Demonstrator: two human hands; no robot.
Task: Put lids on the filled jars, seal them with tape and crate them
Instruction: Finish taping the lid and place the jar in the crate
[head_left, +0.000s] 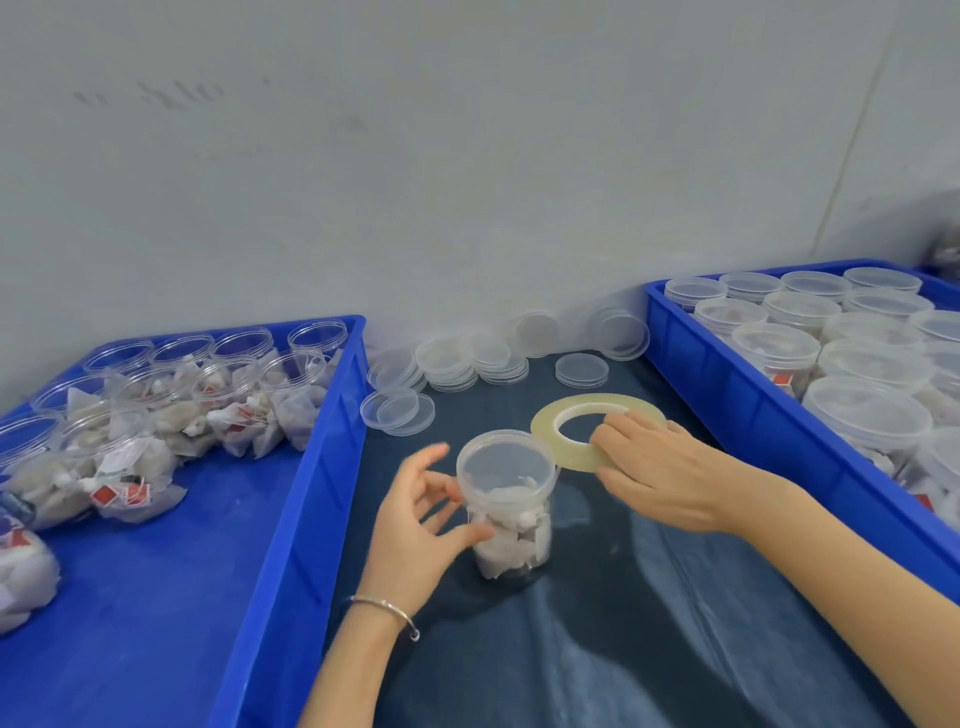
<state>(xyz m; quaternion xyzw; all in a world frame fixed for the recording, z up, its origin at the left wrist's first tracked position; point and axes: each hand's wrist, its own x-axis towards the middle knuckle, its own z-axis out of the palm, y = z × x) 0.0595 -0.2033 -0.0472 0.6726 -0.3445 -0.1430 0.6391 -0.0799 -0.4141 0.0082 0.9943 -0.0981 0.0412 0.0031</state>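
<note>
Taping step: our left hand (415, 512) curls round the lidded jar (508, 501); our right hand (662, 470) grips the tape roll (576, 453). Next we need its free end.

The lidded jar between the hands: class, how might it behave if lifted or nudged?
The jar probably lifts lightly, since it holds only tea-bag-like sachets. Its smooth clear plastic may slip. Standing taller than wide, it could tip if nudged near the lid, though the left hand steadies it.
</note>
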